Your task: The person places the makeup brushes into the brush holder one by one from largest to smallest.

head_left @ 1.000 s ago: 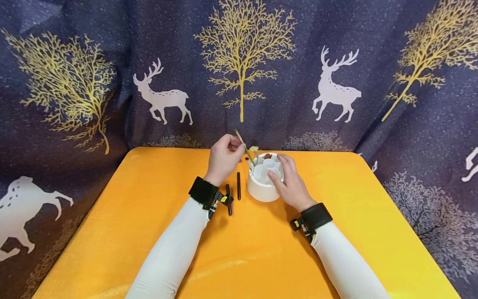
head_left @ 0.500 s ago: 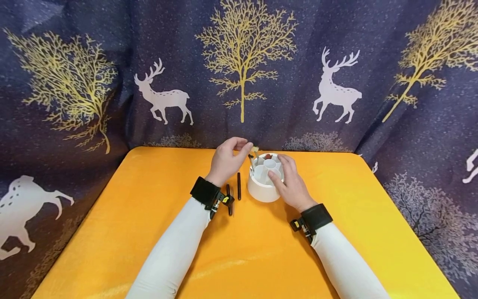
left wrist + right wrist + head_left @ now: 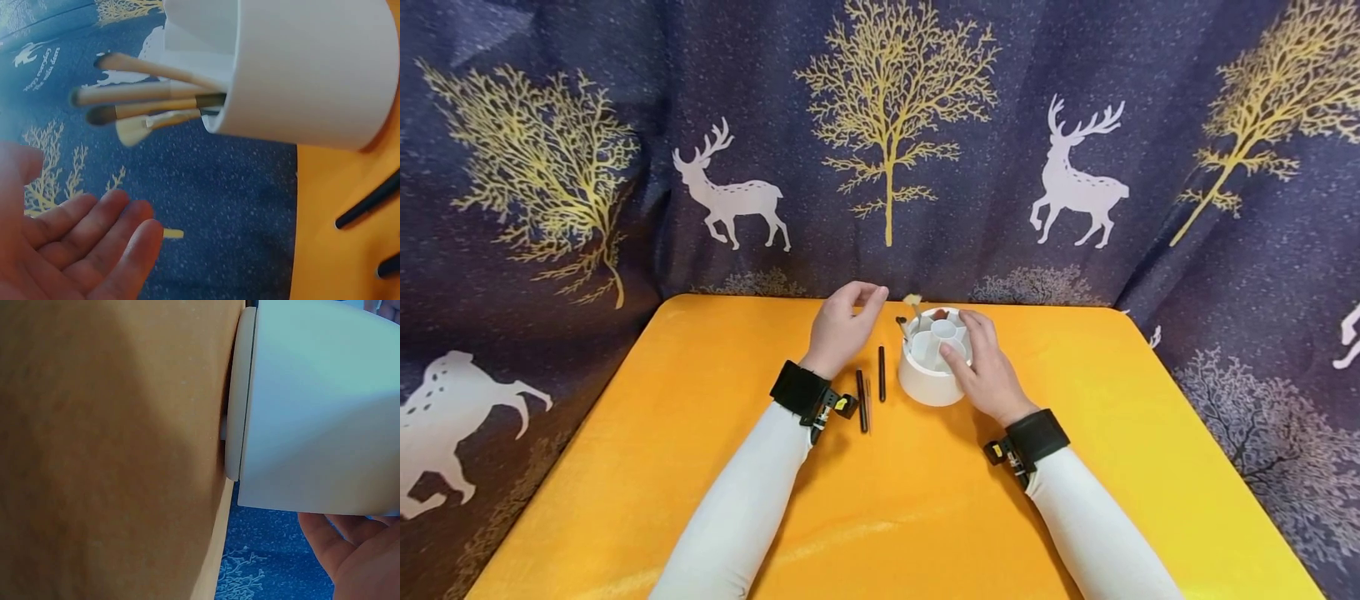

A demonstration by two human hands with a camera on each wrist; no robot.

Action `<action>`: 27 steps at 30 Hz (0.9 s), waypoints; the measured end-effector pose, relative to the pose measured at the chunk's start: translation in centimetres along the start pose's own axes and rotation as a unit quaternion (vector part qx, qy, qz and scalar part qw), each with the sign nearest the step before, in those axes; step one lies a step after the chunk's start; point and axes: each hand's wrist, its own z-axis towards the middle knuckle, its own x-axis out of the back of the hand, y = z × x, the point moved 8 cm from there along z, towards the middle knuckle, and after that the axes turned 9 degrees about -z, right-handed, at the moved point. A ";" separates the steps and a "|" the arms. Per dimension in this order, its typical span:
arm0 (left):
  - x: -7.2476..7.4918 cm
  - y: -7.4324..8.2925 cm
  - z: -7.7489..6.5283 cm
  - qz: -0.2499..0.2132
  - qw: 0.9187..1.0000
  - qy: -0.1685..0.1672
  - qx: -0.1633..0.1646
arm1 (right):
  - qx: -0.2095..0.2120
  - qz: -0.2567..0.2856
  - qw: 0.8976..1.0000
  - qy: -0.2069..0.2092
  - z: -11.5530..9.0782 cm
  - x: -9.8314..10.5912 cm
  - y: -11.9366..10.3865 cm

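A white round organizer [image 3: 928,388] with several compartments stands on the table. My right hand [image 3: 994,371] grips its right side, with the thumb over the rim and the fingers around the outer wall in the right wrist view. Several makeup brushes [image 3: 147,112], one of them fan-shaped, lean out of a compartment with their bristles up. To the left of the organizer, my left hand [image 3: 844,327] hovers apart from it. Its fingers are loosely bent and nothing is in them in the left wrist view.
On the orange table [image 3: 895,517] lie a black stick [image 3: 882,375], another black stick [image 3: 862,400] and a thin slender one [image 3: 869,407], left of the organizer. A dark curtain [image 3: 970,208] with deer and trees hangs behind the table's far edge.
My left hand held a makeup brush at the organizer a second ago, let it go among the other brushes, and has drawn away to the left. The right hand stays put.
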 end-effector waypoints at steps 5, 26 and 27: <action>0.5 -1.0 -0.2 0.000 1.000 0.007 0.001 | -0.001 0.000 1.000 0.005 -0.1 0.0 0.1; 0.5 -5.3 -1.7 0.066 0.991 -0.077 0.092 | -0.002 0.004 1.000 0.000 0.0 0.0 0.0; 0.4 -5.5 -1.8 0.072 0.989 -0.083 0.097 | -0.003 0.004 1.000 0.001 0.0 0.0 0.0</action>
